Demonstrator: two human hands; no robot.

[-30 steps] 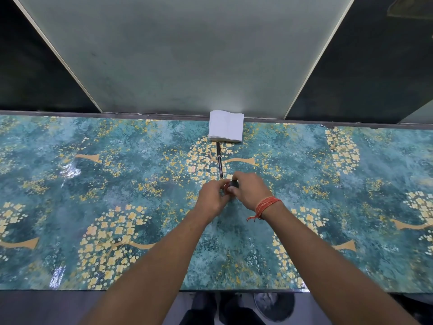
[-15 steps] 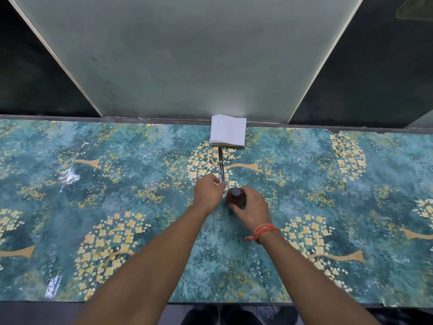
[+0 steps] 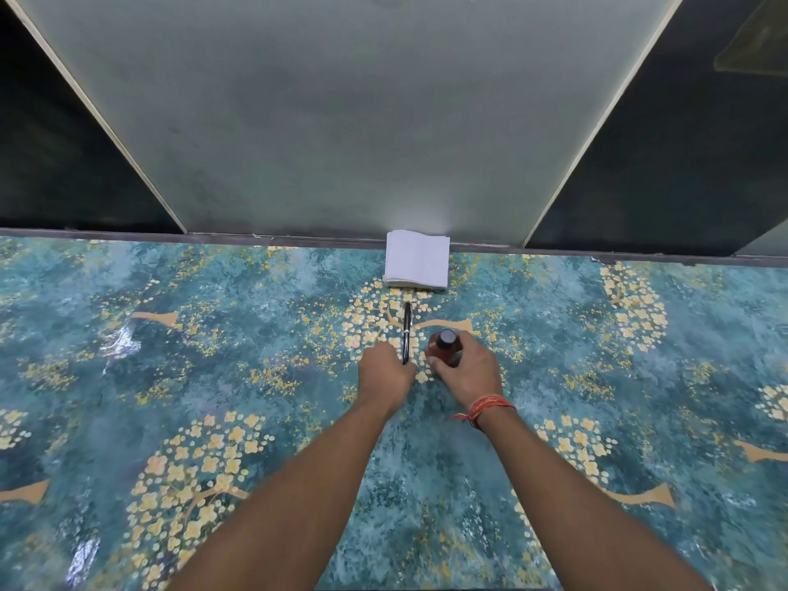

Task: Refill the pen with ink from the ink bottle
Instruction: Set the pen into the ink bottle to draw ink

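Observation:
A slim dark pen (image 3: 407,330) lies on the teal flowered table (image 3: 213,377), pointing away from me. My left hand (image 3: 386,373) is closed over its near end. Just to the right stands a small brown ink bottle (image 3: 444,349) with a dark cap on it. My right hand (image 3: 467,371) wraps around the bottle's lower body from the near right, and an orange thread band sits on that wrist. The bottle stands upright on the table, a finger's width from the pen.
A folded white tissue stack (image 3: 417,260) rests at the table's far edge, just beyond the pen tip. Behind it rises a pale grey wall panel (image 3: 341,121) between dark recesses. The table's near edge runs along the bottom of the view.
My hands, joined over the bottle a second ago, have come apart. The right hand carried the bottle slightly right, and the left hand shifted onto the pen's near end.

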